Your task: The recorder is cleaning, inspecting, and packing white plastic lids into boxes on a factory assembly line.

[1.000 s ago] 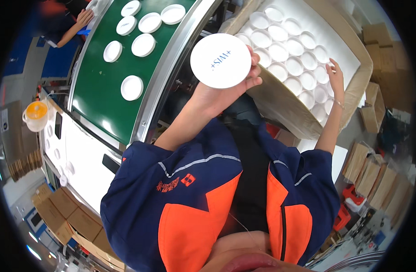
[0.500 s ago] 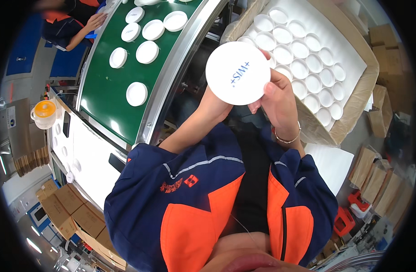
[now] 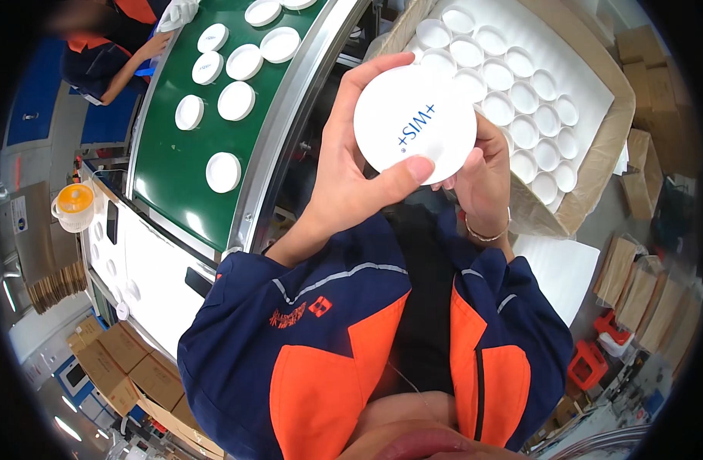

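One white lid [image 3: 415, 119], round, blue-printed face up: raised between two hands, in front of the gap between belt and carton, touching neither as far as I could see.

Left hand [image 3: 350, 165]: part-closed, thumb pressed on the lid's face, fingers stretched around its far edge. Right hand [image 3: 485, 176], with a bracelet [image 3: 487, 233] at the wrist: fingers curled, gripping the rim on its right; some fingertips lay hidden behind the lid.

One green conveyor belt [image 3: 167, 165], on the person's left: several loose white lids [image 3: 236, 100] scattered over it, two with blue print showing. A metal rail [image 3: 271, 142] ran along its near side, between belt and person.

One open carton [image 3: 621, 107], lined, on the right: round white pieces [image 3: 524, 132] in close rows. The held lid and right hand blocked sight of its nearest pieces.

Beyond the belt: a co-worker's hand [image 3: 161, 42] at the far edge.

At left: a white tabletop [image 3: 154, 272] bearing two dark flat objects [image 3: 198, 280]; a yellow-topped container [image 3: 75, 199]; brown boxes [image 3: 125, 349] lower down.

At right, on the floor side: bundled cardboard [image 3: 641, 299] and a red object [image 3: 588, 366].
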Motion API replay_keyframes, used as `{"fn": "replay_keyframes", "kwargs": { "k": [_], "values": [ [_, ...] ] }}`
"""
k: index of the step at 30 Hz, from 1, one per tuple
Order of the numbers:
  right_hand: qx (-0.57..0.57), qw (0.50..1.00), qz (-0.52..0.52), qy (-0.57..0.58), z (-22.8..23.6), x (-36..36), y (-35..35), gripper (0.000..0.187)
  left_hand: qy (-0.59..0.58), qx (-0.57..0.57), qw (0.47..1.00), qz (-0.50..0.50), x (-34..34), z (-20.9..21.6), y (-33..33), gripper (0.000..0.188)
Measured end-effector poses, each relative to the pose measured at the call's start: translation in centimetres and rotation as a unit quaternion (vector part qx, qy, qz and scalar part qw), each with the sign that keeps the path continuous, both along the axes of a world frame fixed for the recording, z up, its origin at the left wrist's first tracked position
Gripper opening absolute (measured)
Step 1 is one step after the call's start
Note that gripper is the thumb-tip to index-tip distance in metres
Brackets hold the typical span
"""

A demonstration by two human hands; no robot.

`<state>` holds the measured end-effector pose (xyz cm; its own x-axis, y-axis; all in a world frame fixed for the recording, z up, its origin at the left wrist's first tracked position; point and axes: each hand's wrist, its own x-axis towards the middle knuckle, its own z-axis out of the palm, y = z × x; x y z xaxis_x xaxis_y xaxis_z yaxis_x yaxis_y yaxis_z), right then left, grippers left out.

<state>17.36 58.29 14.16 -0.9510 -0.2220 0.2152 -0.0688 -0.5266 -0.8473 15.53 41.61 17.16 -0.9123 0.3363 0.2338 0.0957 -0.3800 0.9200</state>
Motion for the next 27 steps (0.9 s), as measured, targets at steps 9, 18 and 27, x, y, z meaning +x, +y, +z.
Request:
{"fn": "replay_keyframes", "kwargs": {
  "k": [9, 18, 27],
  "values": [
    [-0.079, 0.997, 0.002, 0.02, 0.4, 0.7, -0.7, 0.035, 0.059, -0.057, 0.996, 0.017, 1.1, 1.5, 0.0, 0.093],
    [-0.105, 0.994, -0.008, -0.041, -0.4, 1.3, -1.2, 0.063, 0.062, -0.059, 0.996, 0.025, 1.6, 1.4, 0.1, 0.101],
    [-0.106, 0.993, -0.015, -0.041, -1.7, 1.4, -1.4, 0.065, 0.098, -0.061, 0.993, 0.035, 1.4, 0.9, 0.0, 0.1]
  ]
}}
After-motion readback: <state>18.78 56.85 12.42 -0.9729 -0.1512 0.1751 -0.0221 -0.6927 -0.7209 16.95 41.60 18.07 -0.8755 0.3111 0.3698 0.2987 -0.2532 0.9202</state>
